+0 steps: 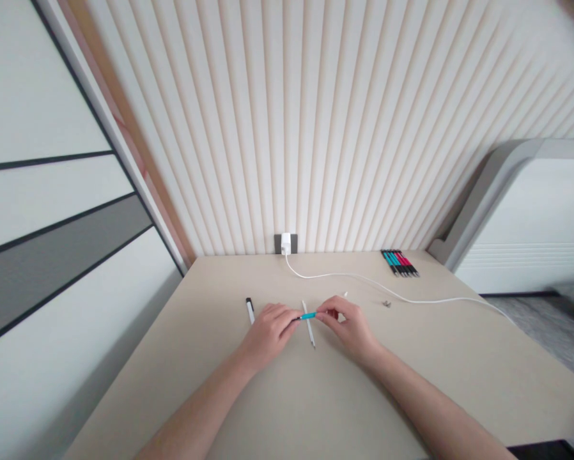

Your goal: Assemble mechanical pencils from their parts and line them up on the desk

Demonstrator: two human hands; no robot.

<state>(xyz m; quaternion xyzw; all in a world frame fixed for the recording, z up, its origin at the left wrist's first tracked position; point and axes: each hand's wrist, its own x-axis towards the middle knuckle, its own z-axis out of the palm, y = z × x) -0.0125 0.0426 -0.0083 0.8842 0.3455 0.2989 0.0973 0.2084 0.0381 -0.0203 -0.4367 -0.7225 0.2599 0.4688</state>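
Note:
A slim blue pen (309,315) with a dark end is held level between both hands above the desk. My left hand (273,327) pinches its dark left end, and my right hand (347,324) pinches its right end, which the fingers hide. Beneath the blue pen, a thin white stick-like pen (310,332) lies on the desk, pointing away from me. Just left of my left hand lies a white marker with a black cap (250,310), its near end hidden by the hand. A small white piece (345,294) lies beyond my right hand.
Several blue and red pens with black ends (400,262) lie in a row at the back right of the desk (296,409). Small metallic bits (387,304) lie nearer. A white cable (364,276) runs from a plugged-in charger (286,243) across the desk and over its right edge.

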